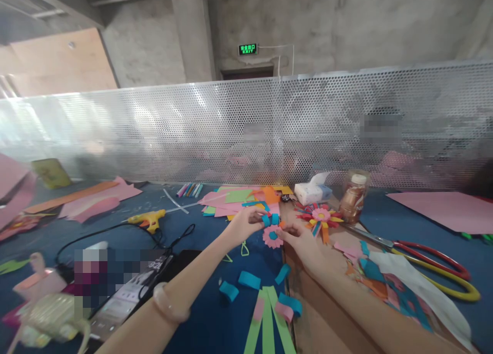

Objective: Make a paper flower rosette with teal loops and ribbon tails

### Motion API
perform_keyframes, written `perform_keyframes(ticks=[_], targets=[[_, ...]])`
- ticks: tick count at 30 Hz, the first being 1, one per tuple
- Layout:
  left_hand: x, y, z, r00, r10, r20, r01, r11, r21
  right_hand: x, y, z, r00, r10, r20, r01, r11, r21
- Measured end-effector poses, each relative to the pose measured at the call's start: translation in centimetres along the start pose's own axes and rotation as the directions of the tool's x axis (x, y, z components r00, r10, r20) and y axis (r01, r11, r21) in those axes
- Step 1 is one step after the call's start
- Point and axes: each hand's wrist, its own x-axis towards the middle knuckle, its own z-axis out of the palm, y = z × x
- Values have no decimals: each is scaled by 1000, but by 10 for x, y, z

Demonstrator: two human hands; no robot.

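My left hand (246,225) is closed, its thumb and fingertips pinching a curled blue paper piece (270,219). Just below that piece is a pink paper flower (273,238) with a blue centre, its right edge gripped between the fingertips of my right hand (302,241). The blue piece and the flower are very close; whether they are joined I cannot tell. Nearer to me on the blue table lie loose curled blue strips (249,279) and several long green paper strips (265,318), with a pink strip (284,312) among them.
A yellow glue gun (148,220) with a black cord lies left, near a phone (131,297). Red-and-yellow-handled scissors (435,269) and paper scraps (377,277) lie right. Behind are a tissue pack (313,192), a bottle (352,197), a finished paper flower (320,215) and a perforated metal screen (192,133).
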Motion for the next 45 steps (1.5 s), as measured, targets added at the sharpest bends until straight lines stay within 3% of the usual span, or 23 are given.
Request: perform_keyframes(ticks=[19, 28, 32, 36, 38, 41, 45], targets=[[0, -5, 3, 999, -44, 0, 44, 993, -105, -2, -3, 0, 999, -47, -5, 47, 997, -54], [-1, 0, 0, 992, -123, 34, 127, 978, -168, -4, -7, 1, 973, -230, -25, 212, 928, -307], [-1, -2, -3, 971, -238, 36, 240, 943, -232, -9, -19, 0, 892, -449, -56, 365, 786, -499], [-5, 6, -3, 922, -341, 185, 385, 860, -334, -17, -31, 0, 743, -663, 94, 563, 542, -624], [-8, 13, -3, 889, -365, 276, 452, 794, -406, -21, -34, 0, 668, -716, 202, 641, 415, -646], [-10, 23, -3, 861, -389, 328, 508, 697, -506, -26, -39, 2, 584, -749, 312, 692, 258, -674], [-12, 27, -4, 870, -386, 306, 492, 716, -495, -32, -46, 4, 517, -755, 405, 688, 84, -721]])
